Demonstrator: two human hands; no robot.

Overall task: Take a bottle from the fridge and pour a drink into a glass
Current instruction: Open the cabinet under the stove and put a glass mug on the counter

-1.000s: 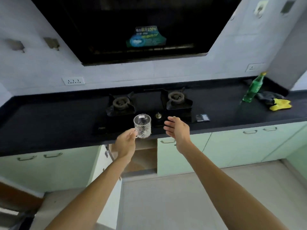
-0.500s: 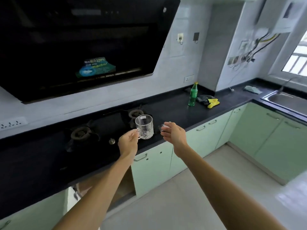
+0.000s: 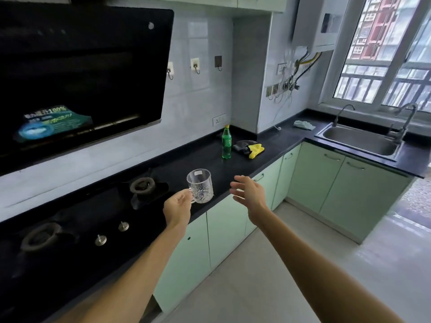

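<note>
While holding the glass [image 3: 200, 186] by its handle, pinched in fingers of the left hand [image 3: 177, 207], well short of the bottle [image 3: 226, 143], keep level. Set down on bench [image 3: 277, 142] just beside the bottle. Ready the right hand [image 3: 249, 194], fingers wide and empty, for its seemingly capped neck.

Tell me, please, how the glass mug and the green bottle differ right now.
1. The glass mug is clear and patterned; the green bottle is tinted green.
2. The mug is held in the air by the left hand at its handle; the bottle stands on the black counter, untouched.
3. The mug is open-topped; the bottle wears a yellow cap.
Both are upright.
</note>
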